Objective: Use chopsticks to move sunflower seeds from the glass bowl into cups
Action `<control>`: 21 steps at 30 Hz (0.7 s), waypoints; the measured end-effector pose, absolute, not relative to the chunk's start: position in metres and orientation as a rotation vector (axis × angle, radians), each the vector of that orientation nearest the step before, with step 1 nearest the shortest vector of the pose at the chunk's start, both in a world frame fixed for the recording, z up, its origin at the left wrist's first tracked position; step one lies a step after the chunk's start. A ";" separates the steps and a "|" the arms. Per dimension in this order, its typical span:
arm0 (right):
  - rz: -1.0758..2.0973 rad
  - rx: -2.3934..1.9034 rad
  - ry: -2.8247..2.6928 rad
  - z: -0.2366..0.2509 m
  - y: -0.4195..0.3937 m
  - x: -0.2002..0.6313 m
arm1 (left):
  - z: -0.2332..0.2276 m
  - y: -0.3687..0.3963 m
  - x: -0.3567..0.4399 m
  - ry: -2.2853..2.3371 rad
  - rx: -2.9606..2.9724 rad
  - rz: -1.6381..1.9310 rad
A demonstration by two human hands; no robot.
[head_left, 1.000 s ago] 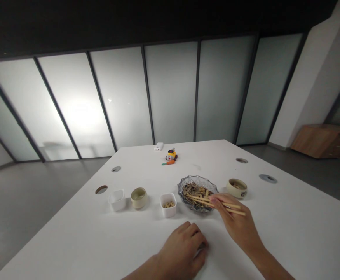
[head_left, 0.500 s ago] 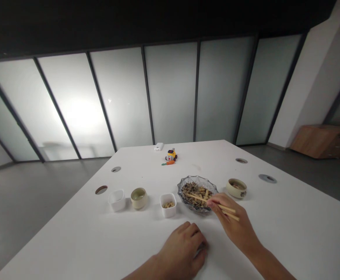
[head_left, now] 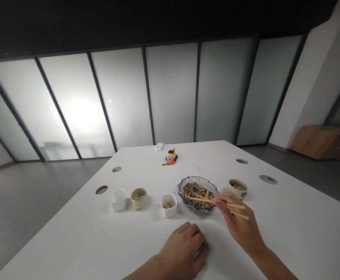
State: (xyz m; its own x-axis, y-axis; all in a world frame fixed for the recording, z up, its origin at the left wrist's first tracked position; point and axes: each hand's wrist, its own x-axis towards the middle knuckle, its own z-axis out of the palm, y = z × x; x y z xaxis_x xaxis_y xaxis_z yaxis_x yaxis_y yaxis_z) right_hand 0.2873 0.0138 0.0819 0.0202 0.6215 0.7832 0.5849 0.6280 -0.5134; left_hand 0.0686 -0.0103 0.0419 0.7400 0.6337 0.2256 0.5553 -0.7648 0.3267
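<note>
My right hand grips a pair of wooden chopsticks. Their tips lie over the brown, seed-like pieces heaped in a scalloped glass bowl; whether they pinch a piece is too small to tell. My left hand rests on the table in front of the bowl, fingers curled in and apparently holding nothing. Left of the glass bowl stands a square white cup with a few light-brown pieces at its bottom. Behind my right hand sits a round cream cup with some brown content.
Farther left on the white table are another cream cup and a second white square cup. Toward the back lie an orange toy carrot, a yellow toy vehicle and a white device. Round holes pierce the tabletop.
My right hand has shifted slightly right and down, and the chopsticks lie at a changed angle over the glass bowl. My left hand stays put.
</note>
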 end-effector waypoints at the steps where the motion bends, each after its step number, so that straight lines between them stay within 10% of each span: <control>1: 0.052 -1.025 -1.644 0.082 0.014 0.287 | 0.042 -0.010 0.069 0.940 2.703 0.470; 21: 0.075 -0.988 -1.738 0.081 0.013 0.284 | 0.044 -0.012 0.069 0.932 2.711 0.519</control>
